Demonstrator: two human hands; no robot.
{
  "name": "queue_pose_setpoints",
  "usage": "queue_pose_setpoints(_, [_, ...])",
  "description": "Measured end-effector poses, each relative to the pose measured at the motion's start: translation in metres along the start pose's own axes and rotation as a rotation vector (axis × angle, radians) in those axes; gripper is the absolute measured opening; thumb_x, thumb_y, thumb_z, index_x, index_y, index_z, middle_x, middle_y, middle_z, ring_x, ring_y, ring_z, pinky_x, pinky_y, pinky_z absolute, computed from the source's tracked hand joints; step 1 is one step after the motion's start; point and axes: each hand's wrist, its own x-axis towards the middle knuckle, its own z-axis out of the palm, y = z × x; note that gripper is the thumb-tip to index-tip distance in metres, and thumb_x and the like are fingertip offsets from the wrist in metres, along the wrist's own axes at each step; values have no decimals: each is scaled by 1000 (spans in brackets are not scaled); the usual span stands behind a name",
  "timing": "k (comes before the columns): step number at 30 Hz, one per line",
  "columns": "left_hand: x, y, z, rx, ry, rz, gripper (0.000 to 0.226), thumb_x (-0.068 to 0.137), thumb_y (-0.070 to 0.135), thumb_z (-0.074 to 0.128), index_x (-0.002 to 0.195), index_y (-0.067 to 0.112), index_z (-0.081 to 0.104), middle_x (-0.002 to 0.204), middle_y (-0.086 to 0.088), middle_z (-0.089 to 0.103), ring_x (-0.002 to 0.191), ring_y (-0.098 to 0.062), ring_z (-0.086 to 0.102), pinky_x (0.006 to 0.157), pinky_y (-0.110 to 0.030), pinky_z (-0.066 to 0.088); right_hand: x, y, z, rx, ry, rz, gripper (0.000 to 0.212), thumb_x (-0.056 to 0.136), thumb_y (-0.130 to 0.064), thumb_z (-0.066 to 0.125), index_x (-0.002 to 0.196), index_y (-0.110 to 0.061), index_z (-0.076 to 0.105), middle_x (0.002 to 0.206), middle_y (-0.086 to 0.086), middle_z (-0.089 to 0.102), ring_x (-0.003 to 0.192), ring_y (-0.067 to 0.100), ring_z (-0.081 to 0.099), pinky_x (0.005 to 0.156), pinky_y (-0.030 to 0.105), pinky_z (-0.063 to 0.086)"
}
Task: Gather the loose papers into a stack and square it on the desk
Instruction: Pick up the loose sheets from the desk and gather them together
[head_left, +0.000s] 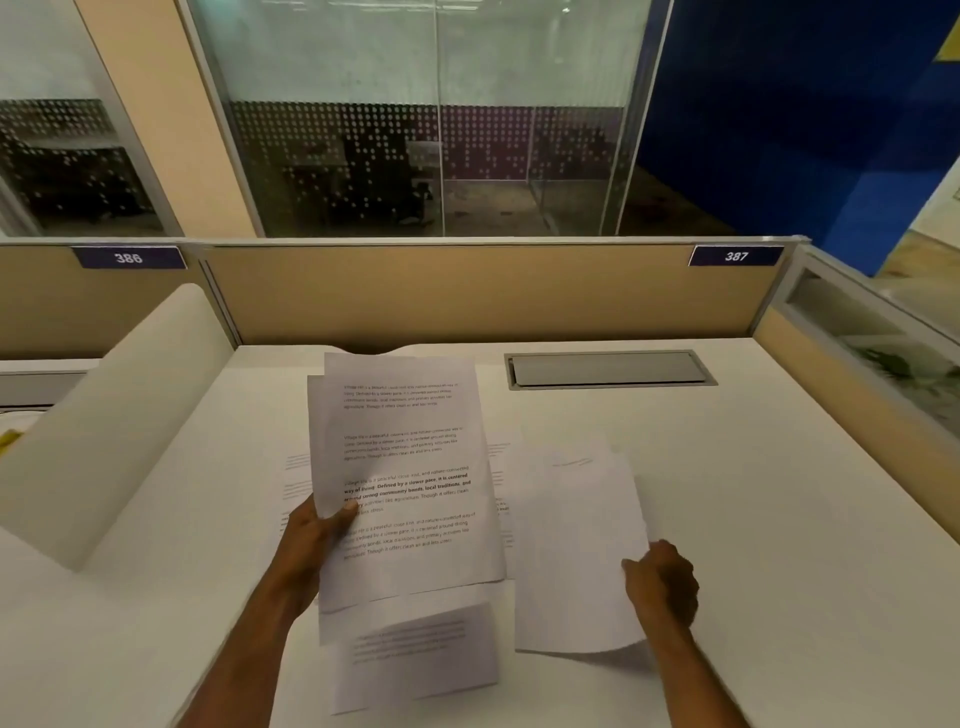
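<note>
My left hand (317, 545) grips a few printed sheets (410, 467) by their left edge and holds them lifted above the white desk (753, 493), the pages fanned unevenly. My right hand (662, 582) pinches the right edge of a single white sheet (576, 551), raised slightly off the desk to the right of the held sheets. Another printed page (415, 654) lies on the desk near the front edge, under the held ones. More loose pages (296, 478) lie flat beneath, their text lines showing at either side.
A grey cable hatch (608, 369) is set into the desk at the back right. Tan partition panels (467, 291) labelled 386 and 387 close the back. A white curved divider (119, 415) bounds the left side, a glass-topped side panel (857, 364) the right.
</note>
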Motion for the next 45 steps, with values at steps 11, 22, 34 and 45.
queue_pose_setpoints(11, [8,2,4,6,-53,1,32,97,14,63,128,13,62,114,-17,77,93,-40,77,78,-58,63,-3,15,-4,-28,96,-88,31,101,-10,44,122,2,64,126,27,62,110,44,62,93,45,53])
queue_pose_setpoints(22, [6,-7,0,-27,-1,-38,28,96,13,64,124,14,65,106,-13,80,86,-34,79,67,-46,65,-18,-59,-76,-184,689,-576,10,85,-11,70,78,-6,68,79,14,67,73,36,60,54,38,55])
queue_pose_setpoints(34, [1,-14,24,-20,33,-37,32,97,12,62,129,9,61,107,-16,79,84,-35,79,64,-47,65,-15,-34,46,-450,-44,-624,40,28,-4,100,57,-6,72,74,15,72,59,26,69,44,29,55])
queue_pose_setpoints(45, [-6,-23,29,-28,80,-12,24,95,11,63,119,14,66,105,-14,80,84,-34,79,64,-45,65,102,9,12,-319,-102,-168,81,92,-57,53,154,-16,22,158,17,25,144,34,26,113,49,31])
